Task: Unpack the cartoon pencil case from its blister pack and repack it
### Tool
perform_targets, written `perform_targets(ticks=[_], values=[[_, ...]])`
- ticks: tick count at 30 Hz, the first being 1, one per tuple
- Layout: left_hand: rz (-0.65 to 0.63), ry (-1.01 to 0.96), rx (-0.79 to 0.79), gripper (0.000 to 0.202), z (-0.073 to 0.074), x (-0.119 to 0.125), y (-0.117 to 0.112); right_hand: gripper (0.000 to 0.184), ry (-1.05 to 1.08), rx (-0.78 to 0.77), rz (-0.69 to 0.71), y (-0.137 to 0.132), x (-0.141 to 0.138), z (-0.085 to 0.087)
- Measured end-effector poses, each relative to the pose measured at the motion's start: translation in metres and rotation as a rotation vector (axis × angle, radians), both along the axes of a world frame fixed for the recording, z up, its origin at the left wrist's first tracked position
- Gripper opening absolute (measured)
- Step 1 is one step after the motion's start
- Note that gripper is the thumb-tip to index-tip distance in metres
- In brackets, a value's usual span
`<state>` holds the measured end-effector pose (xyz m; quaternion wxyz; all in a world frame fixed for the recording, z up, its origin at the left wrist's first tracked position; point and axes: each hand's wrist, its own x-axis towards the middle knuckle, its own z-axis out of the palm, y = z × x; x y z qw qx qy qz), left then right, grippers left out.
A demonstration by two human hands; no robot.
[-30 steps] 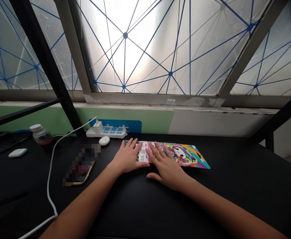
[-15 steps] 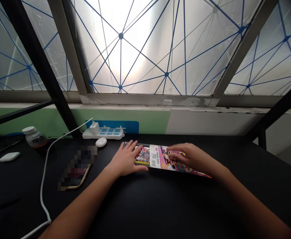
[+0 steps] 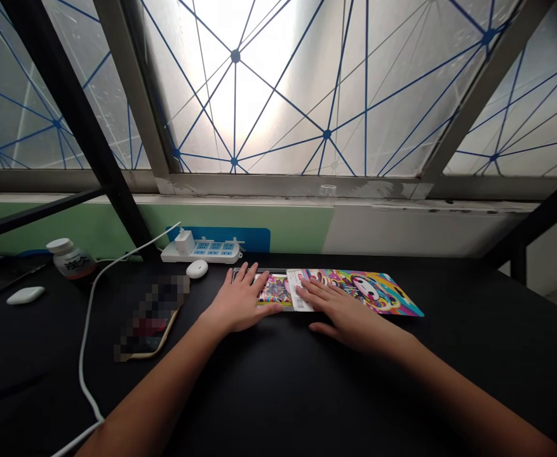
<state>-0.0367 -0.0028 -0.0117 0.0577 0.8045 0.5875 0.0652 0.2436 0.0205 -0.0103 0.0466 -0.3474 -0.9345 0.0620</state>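
Note:
On the black desk lies a long pencil box [image 3: 274, 289] with a colourful cartoon print, a clear edge showing at its far left end. A bright cartoon-printed card [image 3: 383, 293] with a white label strip overlaps it and stretches to the right. My left hand [image 3: 240, 301] rests with spread fingers on the left part of the box. Flat across the label end of the card lies my right hand [image 3: 340, 312], fingers stretched out and thumb apart. The palms and fingers hide parts of both pieces.
To the left are a phone [image 3: 154, 320], a white earbud case [image 3: 197, 269], a power strip [image 3: 206, 250] with a plugged charger, a white cable [image 3: 87, 330], a white-capped bottle [image 3: 71, 259] and a white mouse-like object [image 3: 25, 295]. Black metal posts [image 3: 75, 108] flank the desk before a window.
My right hand has come down and left, flattening onto the label end. The card's right part has tilted up and shows more print. My left hand stays on the box. The view shifted slightly.

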Motion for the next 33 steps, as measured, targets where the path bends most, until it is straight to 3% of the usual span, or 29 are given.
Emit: perform_targets(ticks=[6, 10, 13, 17, 19, 22, 26, 29, 31, 33], values=[[-0.047, -0.035, -0.063, 0.083, 0.002, -0.014, 0.004, 0.039, 0.006, -0.148, -0.046, 0.011, 0.057, 0.036], [-0.065, -0.05, -0.11, 0.085, 0.003, -0.02, 0.003, 0.041, 0.035, -0.064, -0.195, 0.009, 0.057, 0.047], [-0.045, -0.043, -0.07, 0.083, 0.005, -0.017, 0.0, 0.07, 0.052, 0.054, -0.243, 0.005, 0.035, 0.032], [0.068, -0.013, -0.021, 0.074, 0.006, -0.014, -0.001, 0.104, -0.004, -0.018, -0.198, -0.005, 0.003, -0.001], [0.127, -0.002, -0.023, 0.07, 0.005, -0.016, 0.0, 0.104, 0.001, -0.064, -0.165, -0.007, -0.004, -0.012], [0.157, -0.005, -0.054, 0.068, 0.005, -0.022, 0.003, 0.08, 0.045, -0.092, -0.141, -0.001, 0.004, -0.017], [0.157, -0.016, -0.077, 0.069, 0.007, -0.027, 0.004, 0.076, 0.03, -0.03, -0.14, 0.015, 0.04, 0.003], [0.142, -0.016, -0.073, 0.069, 0.007, -0.026, 0.004, 0.079, 0.111, 0.16, -0.199, 0.011, 0.06, 0.032], [0.145, -0.015, -0.048, 0.068, 0.003, -0.022, 0.005, 0.08, 0.22, 0.338, -0.256, -0.007, 0.056, 0.049], [0.152, -0.026, 0.0, 0.067, -0.001, -0.015, 0.008, 0.085, 0.28, 0.451, -0.192, -0.035, 0.035, 0.055]])
